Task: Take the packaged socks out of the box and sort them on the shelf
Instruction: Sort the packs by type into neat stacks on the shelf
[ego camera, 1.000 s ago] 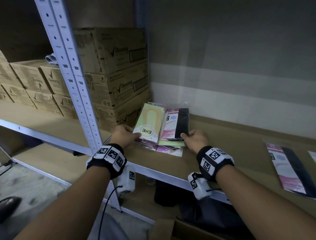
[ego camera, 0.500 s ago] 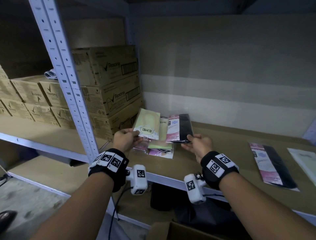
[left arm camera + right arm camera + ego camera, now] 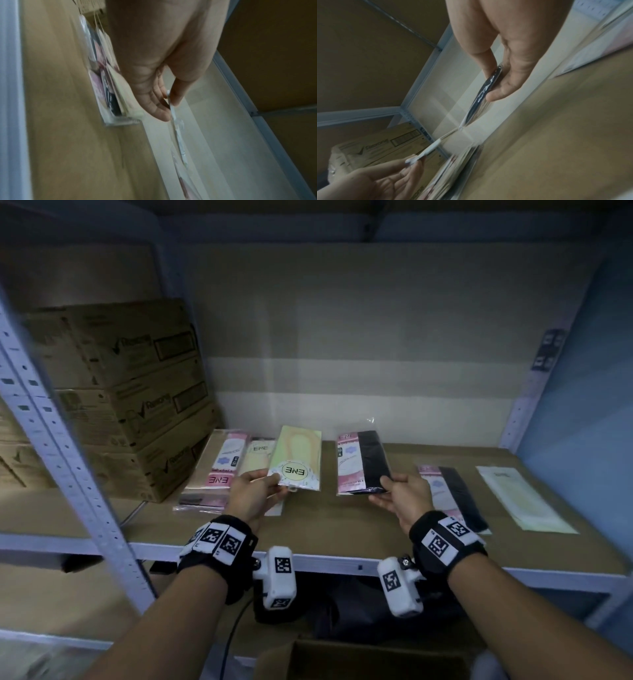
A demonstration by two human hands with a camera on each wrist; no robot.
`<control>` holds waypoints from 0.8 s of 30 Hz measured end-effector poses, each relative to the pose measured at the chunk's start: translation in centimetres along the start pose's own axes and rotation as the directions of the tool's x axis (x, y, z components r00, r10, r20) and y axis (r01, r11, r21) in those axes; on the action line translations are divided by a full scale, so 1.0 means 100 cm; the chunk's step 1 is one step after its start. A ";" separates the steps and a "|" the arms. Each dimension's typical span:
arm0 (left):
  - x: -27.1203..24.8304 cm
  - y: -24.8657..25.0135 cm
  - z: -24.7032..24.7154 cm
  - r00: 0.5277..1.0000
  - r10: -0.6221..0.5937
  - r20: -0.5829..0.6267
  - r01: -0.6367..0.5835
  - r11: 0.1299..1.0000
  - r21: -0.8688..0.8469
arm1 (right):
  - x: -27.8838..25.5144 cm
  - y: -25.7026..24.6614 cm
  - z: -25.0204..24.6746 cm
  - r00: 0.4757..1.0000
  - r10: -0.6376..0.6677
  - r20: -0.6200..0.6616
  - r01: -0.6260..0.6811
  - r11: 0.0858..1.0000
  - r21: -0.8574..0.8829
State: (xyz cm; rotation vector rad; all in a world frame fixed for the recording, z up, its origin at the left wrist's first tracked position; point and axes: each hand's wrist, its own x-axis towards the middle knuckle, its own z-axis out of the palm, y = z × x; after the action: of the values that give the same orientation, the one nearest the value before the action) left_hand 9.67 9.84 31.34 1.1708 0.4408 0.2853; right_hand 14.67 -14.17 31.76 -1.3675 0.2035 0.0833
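My left hand (image 3: 255, 491) pinches the near end of a yellow-green sock pack (image 3: 298, 462) marked ENE, lifted above the shelf (image 3: 342, 529); the left wrist view shows that pack (image 3: 176, 135) edge-on between thumb and fingers of the left hand (image 3: 164, 102). My right hand (image 3: 399, 494) pinches a pink-and-black sock pack (image 3: 361, 462), also raised; this black pack (image 3: 486, 88) sits between thumb and fingers of the right hand (image 3: 498, 81). A pile of sock packs (image 3: 222, 470) lies at the shelf's left. Another pink-and-black pack (image 3: 452, 496) and a pale yellow pack (image 3: 520, 498) lie flat on the right.
Stacked cardboard cartons (image 3: 130, 392) fill the shelf's left end behind a perforated upright (image 3: 68, 467). A blue upright (image 3: 534, 392) bounds the right side. An open cardboard box (image 3: 359, 659) stands below, in front of the shelf edge (image 3: 342, 563).
Both hands have lifted their packs off the pile and moved them apart, the right hand carrying the black pack rightward. The view has swung right, showing more of the shelf.
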 end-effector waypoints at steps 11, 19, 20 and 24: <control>-0.023 -0.043 0.078 0.988 -0.067 0.138 0.067 0.998 -0.001 | -0.005 -0.008 -0.089 0.985 -0.033 -0.168 0.027 0.999 -0.037; -0.038 -0.060 0.110 0.977 -0.084 0.195 0.087 0.996 -0.007 | -0.009 -0.007 -0.131 0.967 -0.062 -0.248 0.053 0.998 -0.040; -0.040 -0.061 0.112 0.976 -0.089 0.200 0.094 0.996 -0.012 | -0.009 -0.007 -0.134 0.965 -0.064 -0.255 0.053 0.997 -0.050; -0.042 -0.064 0.120 0.975 -0.095 0.201 0.098 0.995 -0.007 | -0.007 -0.009 -0.147 0.956 -0.070 -0.283 0.051 0.996 -0.071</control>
State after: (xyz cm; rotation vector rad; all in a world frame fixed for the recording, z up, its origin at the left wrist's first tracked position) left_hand 11.58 -4.26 29.98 1.1454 0.3167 0.0849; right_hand 12.75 -28.65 29.98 -1.4452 0.4038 -0.1622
